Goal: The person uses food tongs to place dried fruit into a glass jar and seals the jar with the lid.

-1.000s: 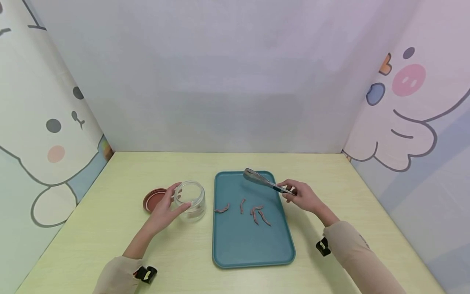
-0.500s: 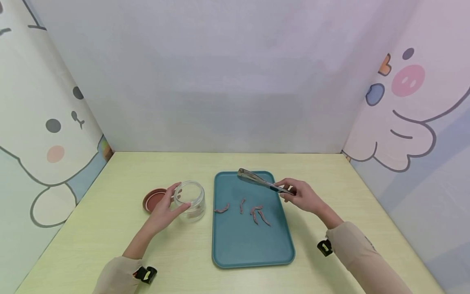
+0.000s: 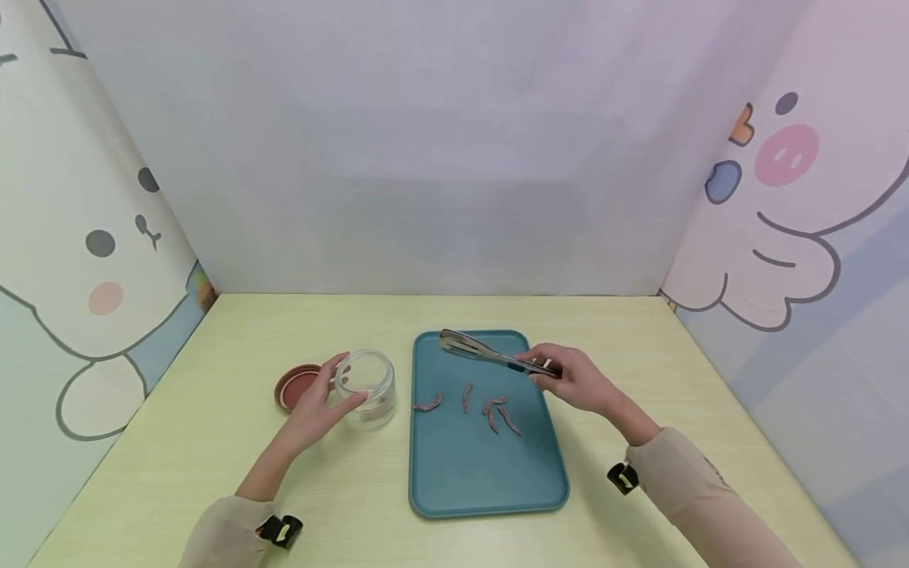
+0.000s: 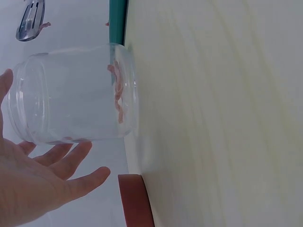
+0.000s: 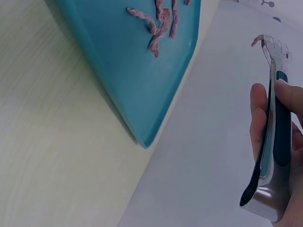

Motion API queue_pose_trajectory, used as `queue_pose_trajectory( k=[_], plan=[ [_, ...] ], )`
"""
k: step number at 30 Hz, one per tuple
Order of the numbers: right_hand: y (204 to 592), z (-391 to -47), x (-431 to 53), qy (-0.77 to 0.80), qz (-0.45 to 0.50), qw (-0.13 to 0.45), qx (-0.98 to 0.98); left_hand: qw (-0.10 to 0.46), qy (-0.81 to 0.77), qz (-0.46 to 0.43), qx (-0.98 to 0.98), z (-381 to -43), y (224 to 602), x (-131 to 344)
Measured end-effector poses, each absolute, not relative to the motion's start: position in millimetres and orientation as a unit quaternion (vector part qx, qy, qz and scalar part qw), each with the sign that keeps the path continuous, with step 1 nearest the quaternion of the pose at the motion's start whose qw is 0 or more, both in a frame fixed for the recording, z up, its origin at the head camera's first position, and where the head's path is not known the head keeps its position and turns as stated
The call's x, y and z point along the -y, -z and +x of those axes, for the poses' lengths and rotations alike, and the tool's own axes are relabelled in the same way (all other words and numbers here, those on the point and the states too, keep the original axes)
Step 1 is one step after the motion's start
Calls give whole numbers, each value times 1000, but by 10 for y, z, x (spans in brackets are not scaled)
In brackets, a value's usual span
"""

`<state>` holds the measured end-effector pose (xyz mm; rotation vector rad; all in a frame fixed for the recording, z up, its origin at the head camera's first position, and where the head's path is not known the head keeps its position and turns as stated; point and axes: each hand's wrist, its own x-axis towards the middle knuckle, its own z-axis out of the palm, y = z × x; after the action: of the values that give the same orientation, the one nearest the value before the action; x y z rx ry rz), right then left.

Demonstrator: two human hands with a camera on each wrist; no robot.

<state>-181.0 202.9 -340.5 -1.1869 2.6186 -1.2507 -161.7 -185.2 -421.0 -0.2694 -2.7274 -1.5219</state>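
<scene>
Thumb and fingers of my left hand [image 3: 317, 408] hold a clear glass jar [image 3: 378, 406] near its rim, upright on the table left of the tray. Through its wall, reddish dried meat strips [image 4: 118, 94] show at the bottom in the left wrist view. My right hand [image 3: 578, 380] grips metal tongs [image 3: 483, 352] with dark handle grips, pointing left above the tray's far part. A strip [image 5: 257, 39] sticks out from the tong tips in the right wrist view. Several more meat strips [image 3: 508, 420] lie on the blue-green tray [image 3: 483, 477].
A round red-brown lid [image 3: 292, 388] lies on the table just left of the jar, partly behind my left hand. The light wooden table [image 3: 625, 505] meets a pale back wall [image 3: 454, 197], with cartoon-printed side walls.
My right hand has moved slightly left, carrying the tongs over the tray so that their tips are closer to the jar. My left hand and the jar have stayed in place.
</scene>
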Motion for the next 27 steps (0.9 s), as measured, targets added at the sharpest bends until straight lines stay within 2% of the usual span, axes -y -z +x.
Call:
queue_pose_trajectory(
  k=[6,14,27],
  plan=[
    [3344,-1748,-1906,386,-413,-16,-825,3,480,-87,873,-1615,4206,1856],
    [3276,-1725,-1790,370,-426,-25,-825,-1,494,-83,865,-1482,3938,1747],
    [3292,-1733,-1590,366,-437,-37,-821,5,482,-80,872,-1618,4213,1852]
  ],
)
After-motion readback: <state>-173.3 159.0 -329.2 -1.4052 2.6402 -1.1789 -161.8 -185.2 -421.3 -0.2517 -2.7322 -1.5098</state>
